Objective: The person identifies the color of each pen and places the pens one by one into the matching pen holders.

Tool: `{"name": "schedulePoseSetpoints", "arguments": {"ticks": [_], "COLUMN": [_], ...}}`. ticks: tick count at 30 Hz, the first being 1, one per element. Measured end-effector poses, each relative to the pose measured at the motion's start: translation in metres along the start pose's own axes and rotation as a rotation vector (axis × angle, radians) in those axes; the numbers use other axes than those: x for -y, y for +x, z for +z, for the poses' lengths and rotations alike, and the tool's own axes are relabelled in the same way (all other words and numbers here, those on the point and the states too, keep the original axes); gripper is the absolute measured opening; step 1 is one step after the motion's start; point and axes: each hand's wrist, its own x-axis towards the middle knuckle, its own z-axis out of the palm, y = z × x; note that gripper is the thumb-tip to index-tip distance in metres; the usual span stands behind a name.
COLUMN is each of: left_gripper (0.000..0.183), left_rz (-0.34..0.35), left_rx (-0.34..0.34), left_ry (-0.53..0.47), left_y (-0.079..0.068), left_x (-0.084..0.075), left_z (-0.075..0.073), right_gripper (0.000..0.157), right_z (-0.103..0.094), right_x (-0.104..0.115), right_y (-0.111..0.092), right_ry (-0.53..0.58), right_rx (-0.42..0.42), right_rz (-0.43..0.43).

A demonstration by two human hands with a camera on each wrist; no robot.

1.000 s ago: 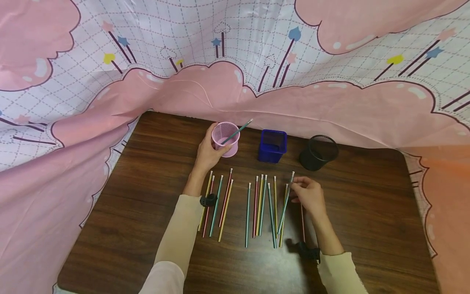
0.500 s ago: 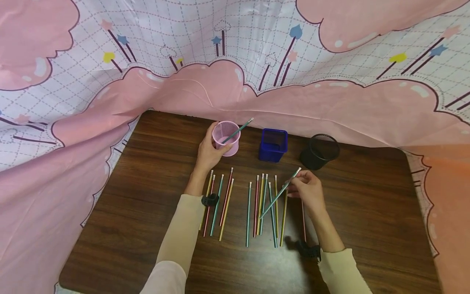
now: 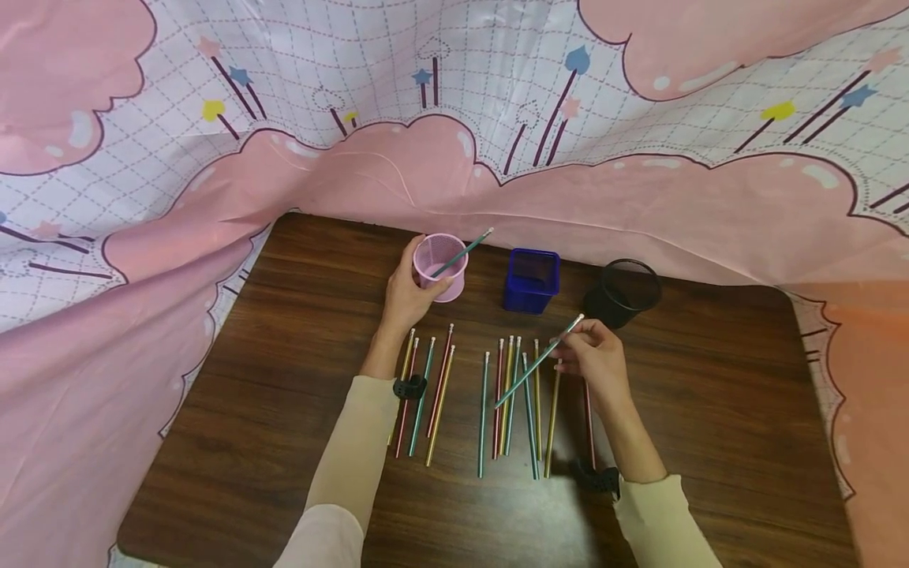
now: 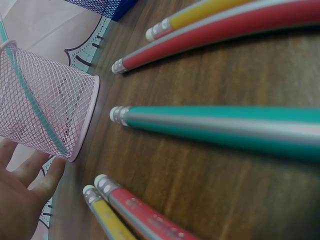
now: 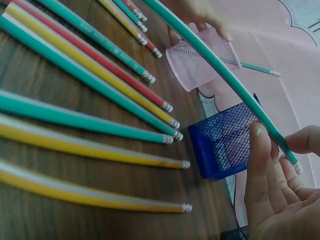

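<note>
My left hand (image 3: 408, 296) grips the side of a pink mesh pencil cup (image 4: 75, 102) standing at the table's back edge. One green pencil (image 3: 474, 245) leans inside that cup, its eraser end sticking out over the rim. Between thumb and fingertips my right hand (image 3: 600, 363) pinches another green pencil (image 5: 220, 67) near its eraser end. This pencil slants above several pencils lying on the table, eraser end up and to the right. Green, red and yellow pencils (image 5: 95, 147) lie beneath it, erasers toward the cups.
A square blue mesh cup (image 3: 529, 300) stands right of the pink one, and a round black mesh cup (image 3: 604, 308) further right. A left group of pencils (image 3: 424, 394) lies beside my left forearm. One red pencil (image 3: 589, 426) lies under my right wrist. A patterned cloth (image 3: 604, 205) hangs behind the brown table (image 3: 731, 410).
My right hand has raised the green pencil off the table and tilted it, its lower end swinging left over the other pencils. My left hand stays on the pink cup.
</note>
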Motion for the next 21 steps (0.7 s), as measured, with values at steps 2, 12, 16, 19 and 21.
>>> {"name": "schedulePoseSetpoints", "arguments": {"ticks": [2,12,16,19,21], "left_gripper": [0.084,0.086,0.087,0.087,0.087], "left_rz": [0.003,-0.012,-0.025,-0.041,-0.050], "left_rx": [0.003,-0.028,-0.034,-0.034,-0.033], "left_ry": [-0.018,0.049,0.076,0.079,0.082], "left_y": [0.000,0.000,-0.001,-0.001,-0.001], "left_x": [0.000,0.003,0.002,0.002,0.001], "left_z": [0.001,0.003,0.003,0.002,0.002], "right_gripper": [0.021,0.017,0.015,0.016,0.020], "right_z": [0.009,0.041,0.044,0.046,0.044], "right_x": [0.019,0.068,0.070,0.070,0.063], "right_y": [-0.006,-0.014,-0.014,-0.012,-0.007], "right_ry": [-0.002,0.056,0.096,0.083,0.065], "right_rx": [0.013,0.008,0.013,-0.012,-0.035], "right_rz": [0.005,-0.046,-0.041,-0.011,-0.002]}}
